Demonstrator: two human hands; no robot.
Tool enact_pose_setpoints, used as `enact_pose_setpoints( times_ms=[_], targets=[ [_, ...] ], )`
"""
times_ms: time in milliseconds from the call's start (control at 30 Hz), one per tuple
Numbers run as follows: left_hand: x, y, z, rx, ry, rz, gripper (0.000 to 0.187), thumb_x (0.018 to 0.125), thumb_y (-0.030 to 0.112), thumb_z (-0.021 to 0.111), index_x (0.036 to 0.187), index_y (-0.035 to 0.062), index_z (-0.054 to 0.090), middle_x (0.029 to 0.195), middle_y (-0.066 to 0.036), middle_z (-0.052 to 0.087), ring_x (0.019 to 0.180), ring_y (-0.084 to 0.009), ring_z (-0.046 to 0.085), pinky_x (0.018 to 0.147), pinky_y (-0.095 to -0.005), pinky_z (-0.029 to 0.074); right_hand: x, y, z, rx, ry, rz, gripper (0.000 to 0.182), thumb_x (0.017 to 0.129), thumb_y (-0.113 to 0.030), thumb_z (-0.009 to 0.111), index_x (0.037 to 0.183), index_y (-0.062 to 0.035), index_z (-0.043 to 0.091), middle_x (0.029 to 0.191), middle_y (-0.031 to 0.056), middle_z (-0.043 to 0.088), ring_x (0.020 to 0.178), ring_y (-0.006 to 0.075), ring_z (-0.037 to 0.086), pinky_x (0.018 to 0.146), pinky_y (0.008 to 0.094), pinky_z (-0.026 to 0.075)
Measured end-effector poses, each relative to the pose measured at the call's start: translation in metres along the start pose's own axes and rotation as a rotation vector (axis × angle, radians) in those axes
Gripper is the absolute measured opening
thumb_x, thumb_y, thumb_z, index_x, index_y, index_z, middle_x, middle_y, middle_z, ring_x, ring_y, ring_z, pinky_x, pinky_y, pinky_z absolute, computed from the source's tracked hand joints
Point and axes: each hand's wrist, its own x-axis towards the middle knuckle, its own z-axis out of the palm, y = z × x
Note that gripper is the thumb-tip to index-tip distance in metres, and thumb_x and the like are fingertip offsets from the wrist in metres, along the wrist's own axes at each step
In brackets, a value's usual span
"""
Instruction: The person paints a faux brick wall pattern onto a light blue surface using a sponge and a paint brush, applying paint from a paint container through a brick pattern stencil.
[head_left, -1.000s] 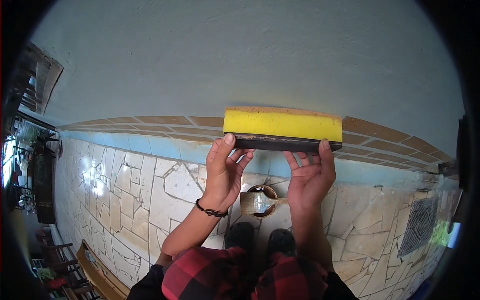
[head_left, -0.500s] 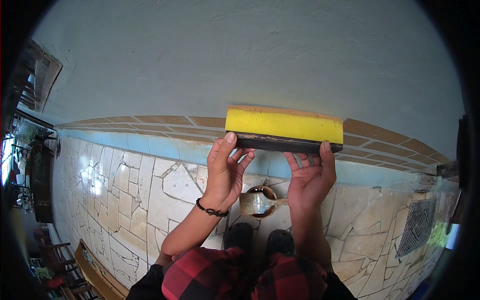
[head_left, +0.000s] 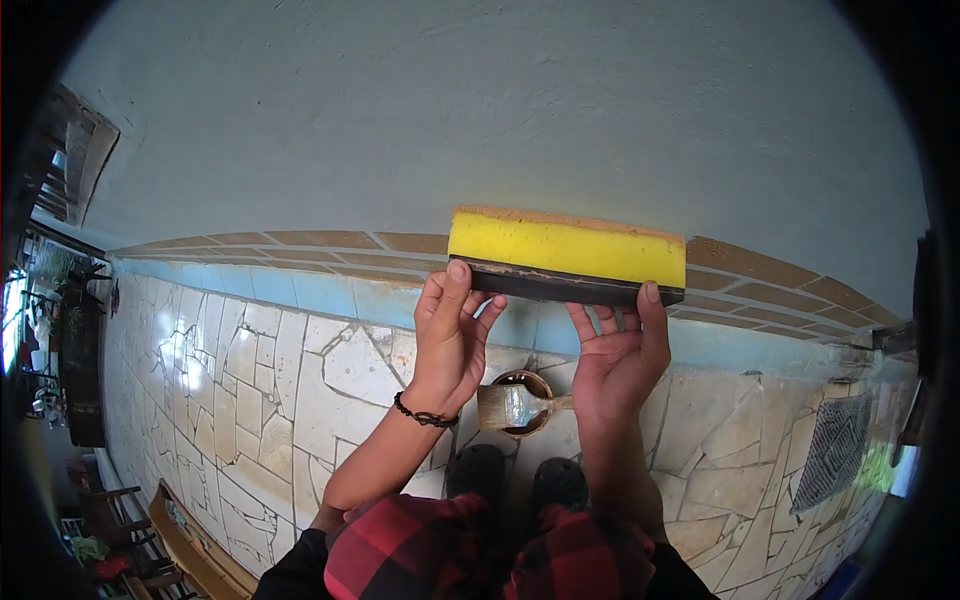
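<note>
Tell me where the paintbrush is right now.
In the head view, the paintbrush is slightly right of centre, below the yellow-and-black block, apparently across the round pot on the floor, between the left wrist and the right hand.

Spongy matt foam block (head_left: 567, 248) at two o'clock, its dark backing (head_left: 565, 284) smooth but scuffed, shiny metal ferrule (head_left: 516, 408) on the bristle brush (head_left: 526, 406) near five, matt, slightly rough painted wall (head_left: 480, 110) at twelve, glossy stone floor (head_left: 230, 400) toward nine, matt cloth trousers (head_left: 425, 545) at six
</note>
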Motion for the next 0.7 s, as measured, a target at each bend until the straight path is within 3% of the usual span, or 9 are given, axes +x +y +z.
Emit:
enact_pose_setpoints(
  times_ms=[167,267,367,567,700],
  targets=[
    [0.009,-0.007,-0.017,0.007,-0.02,0.054,0.029,0.097,0.041,0.071,0.091,0.017,0.056,0.082,0.004,0.058,0.081,-0.0079,0.058,0.07,-0.0257,0.047,0.002,0.001,-0.001,0.018,0.004,0.008,0.035,0.098,-0.034,0.064,0.123,-0.0087,0.061,0.108,0.0047,0.068,0.102,0.0204,0.066,0.102,0.0523,0.05],
    [0.008,-0.006,-0.011,0.024,0.034,0.137,0.044,0.095,0.033,0.076,0.075,0.0162,0.041,0.067,0.002,0.049,0.064,-0.0095,0.057,0.059,-0.027,0.045,0.001,0.001,0.001,0.015,0.005,0.01,0.035,0.098,-0.033,0.065,0.122,-0.0088,0.061,0.107,0.0044,0.068,0.101,0.0201,0.066,0.103,0.0525,0.049],
    [0.005,-0.005,-0.004,0.112,0.076,0.224,0.042,0.096,0.032,0.075,0.073,0.0139,0.044,0.062,0.0,0.051,0.055,-0.0125,0.059,0.051,-0.0263,0.045,0.001,0.001,0.0,0.018,0.008,0.015,0.035,0.098,-0.033,0.065,0.122,-0.0088,0.061,0.108,0.0044,0.068,0.101,0.0198,0.065,0.102,0.0522,0.049],
    [0.0,-0.009,0.009,0.24,0.121,0.359,0.033,0.102,0.03,0.066,0.08,0.0075,0.055,0.075,-0.007,0.065,0.071,-0.0189,0.071,0.059,-0.0284,0.057,0.001,-0.001,0.002,0.012,-0.013,0.02,0.033,0.097,-0.031,0.067,0.121,-0.0106,0.057,0.111,0.0037,0.065,0.101,0.0184,0.063,0.102,0.0524,0.049],
    [0.0,-0.011,0.011,0.312,0.136,0.428,0.033,0.102,0.029,0.065,0.082,0.0051,0.055,0.076,-0.009,0.066,0.069,-0.02,0.071,0.06,-0.03,0.059,-0.001,-0.004,0.005,0.014,-0.038,0.032,0.029,0.095,-0.024,0.07,0.114,-0.0142,0.05,0.113,0.0018,0.061,0.1,0.0158,0.06,0.101,0.0547,0.051]
  ],
)
